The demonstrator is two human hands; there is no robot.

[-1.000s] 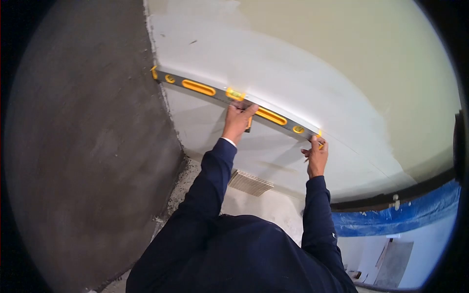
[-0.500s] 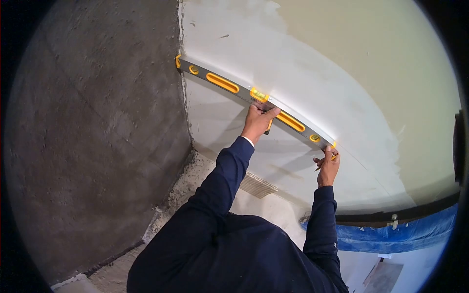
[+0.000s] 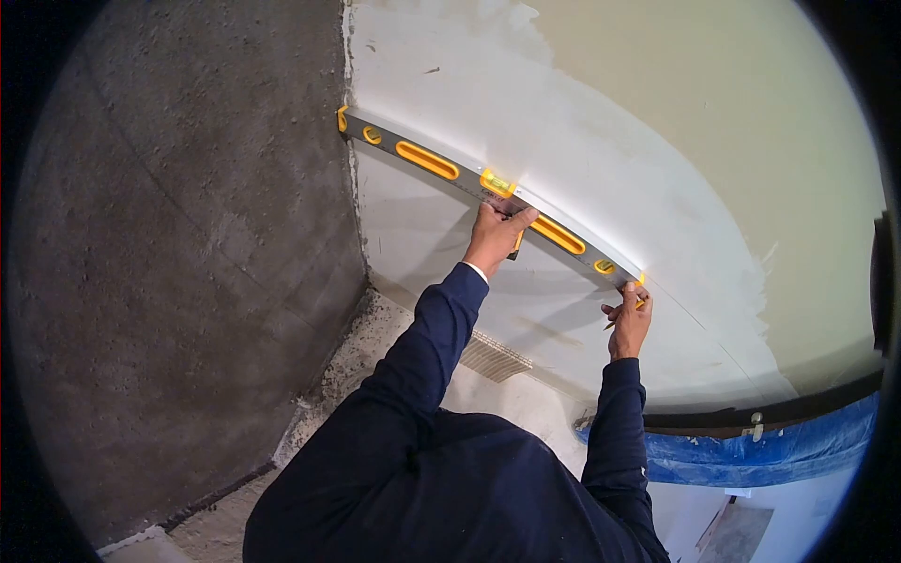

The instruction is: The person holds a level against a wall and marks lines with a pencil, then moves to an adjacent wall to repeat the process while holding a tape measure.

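A grey spirit level (image 3: pixel 474 181) with yellow vials and yellow-rimmed slots lies against the pale wall, its left end at the corner with the dark wall. My left hand (image 3: pixel 497 237) is closed on its lower edge near the middle, thumb on its face. Part of a yellow and black object (image 3: pixel 515 246) shows under that hand; its kind is hidden. At the level's right end, my right hand (image 3: pixel 631 324) is closed around a pencil (image 3: pixel 610 325), fingertips touching the level. A thin line runs along the wall from that end toward the lower right.
The rough dark grey wall (image 3: pixel 188 235) fills the left side. Low against the pale wall (image 3: pixel 563 122) is a ribbed beige piece (image 3: pixel 495 357). Blue plastic sheeting (image 3: pixel 751 450) covers something at the lower right, beneath a dark edge with a metal fitting (image 3: pixel 757 427).
The level and both hands stay almost exactly where they were. The view has shifted only very slightly.
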